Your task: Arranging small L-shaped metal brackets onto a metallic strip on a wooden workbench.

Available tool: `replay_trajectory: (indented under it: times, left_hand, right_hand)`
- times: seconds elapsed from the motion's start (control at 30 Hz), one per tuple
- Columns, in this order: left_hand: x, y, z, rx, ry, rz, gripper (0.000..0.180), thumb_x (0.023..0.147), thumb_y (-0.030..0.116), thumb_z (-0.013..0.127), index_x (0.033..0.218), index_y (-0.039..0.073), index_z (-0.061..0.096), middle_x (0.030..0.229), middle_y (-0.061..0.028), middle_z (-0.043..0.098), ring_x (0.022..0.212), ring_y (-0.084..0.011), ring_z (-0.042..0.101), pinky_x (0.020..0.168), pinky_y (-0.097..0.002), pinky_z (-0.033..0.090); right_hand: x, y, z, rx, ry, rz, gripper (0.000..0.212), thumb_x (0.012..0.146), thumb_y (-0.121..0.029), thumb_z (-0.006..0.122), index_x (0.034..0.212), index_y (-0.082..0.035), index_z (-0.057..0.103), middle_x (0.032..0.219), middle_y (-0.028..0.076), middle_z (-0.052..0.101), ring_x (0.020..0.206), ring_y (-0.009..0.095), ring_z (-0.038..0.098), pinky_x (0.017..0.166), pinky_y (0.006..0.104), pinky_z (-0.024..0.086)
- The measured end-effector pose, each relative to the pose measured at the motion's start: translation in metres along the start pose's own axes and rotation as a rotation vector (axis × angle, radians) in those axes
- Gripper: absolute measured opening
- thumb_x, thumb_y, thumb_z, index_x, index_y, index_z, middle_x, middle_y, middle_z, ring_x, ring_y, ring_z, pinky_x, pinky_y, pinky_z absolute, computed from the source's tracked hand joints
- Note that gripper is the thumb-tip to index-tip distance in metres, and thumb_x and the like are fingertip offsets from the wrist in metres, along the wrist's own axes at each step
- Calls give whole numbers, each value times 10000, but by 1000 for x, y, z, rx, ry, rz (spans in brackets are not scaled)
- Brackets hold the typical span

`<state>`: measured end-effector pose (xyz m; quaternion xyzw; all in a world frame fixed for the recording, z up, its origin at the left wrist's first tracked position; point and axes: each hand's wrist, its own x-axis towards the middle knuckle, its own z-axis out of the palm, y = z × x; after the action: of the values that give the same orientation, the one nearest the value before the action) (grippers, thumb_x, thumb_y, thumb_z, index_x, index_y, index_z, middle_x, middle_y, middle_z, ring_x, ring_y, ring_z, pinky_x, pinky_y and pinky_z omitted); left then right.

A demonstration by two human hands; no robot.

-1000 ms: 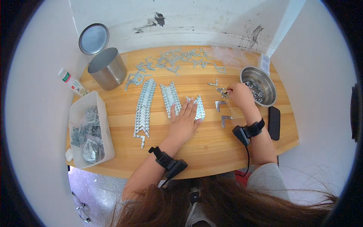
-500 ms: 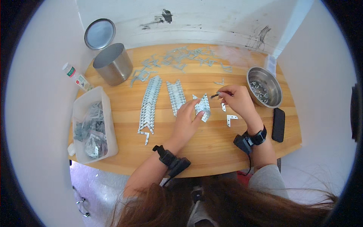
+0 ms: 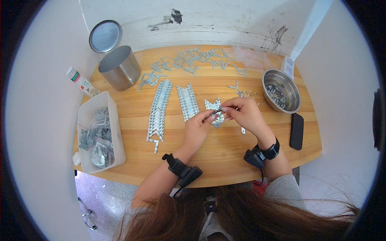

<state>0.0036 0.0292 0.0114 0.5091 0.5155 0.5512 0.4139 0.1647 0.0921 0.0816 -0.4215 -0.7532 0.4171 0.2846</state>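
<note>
My left hand point(image 3: 196, 129) and my right hand point(image 3: 246, 115) meet fingertip to fingertip over a small stack of overlapping L-shaped metal brackets point(image 3: 210, 104). Between their pinched fingers is a thin dark stick-like piece point(image 3: 217, 111), its ends partly covered. Left of the hands lies a shorter row of overlapping brackets point(image 3: 187, 100), and beyond it a longer curved row point(image 3: 160, 104) with a bracket point(image 3: 155, 143) at its near end. Small screws point(image 3: 243, 94) are scattered past my right hand beside a single bracket point(image 3: 233, 85). Another bracket point(image 3: 243, 130) is mostly hidden under that hand.
At right stand a steel bowl point(image 3: 295, 90) of small hardware and a black phone point(image 3: 296, 132). Loose brackets point(image 3: 201, 56) spread along the back. On the left are a white bin point(image 3: 120, 150) of bagged brackets, a metal canister point(image 3: 124, 74), its lid point(image 3: 105, 36) and a bottle point(image 3: 84, 83).
My right hand has moved left with the dark piece until it meets my left hand. My left fingers have drawn together from their spread around the stack and now pinch at the piece.
</note>
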Motion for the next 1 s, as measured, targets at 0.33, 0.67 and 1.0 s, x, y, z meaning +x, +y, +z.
replay_trajectory:
  times: [0.33,0.67,1.0]
  left_hand:
    - [4,-11,-7,236,3,81,348,879,64,619,1225,38,587,957,-89,697,865,-140,642,773,-277,492]
    - [-1,-7,-9,598,-116,348,572,829,27,592,1364,1,391,808,-156,645,726,-356,584,682,-451,454]
    - [-1,-5,-11,375,10,273,618,834,15,605,1384,-36,329,992,-190,660,922,-340,631,846,-392,476]
  right_hand:
    - [0,3,2,-114,-6,-71,143,835,-79,630,954,-37,697,819,142,682,703,232,666,639,326,515]
    - [-5,-5,-4,-539,-119,-477,131,777,-18,615,881,-60,682,820,108,636,780,301,620,669,379,497]
    - [22,19,0,-258,-22,-333,112,812,-41,611,911,-49,663,816,126,631,772,315,607,686,375,493]
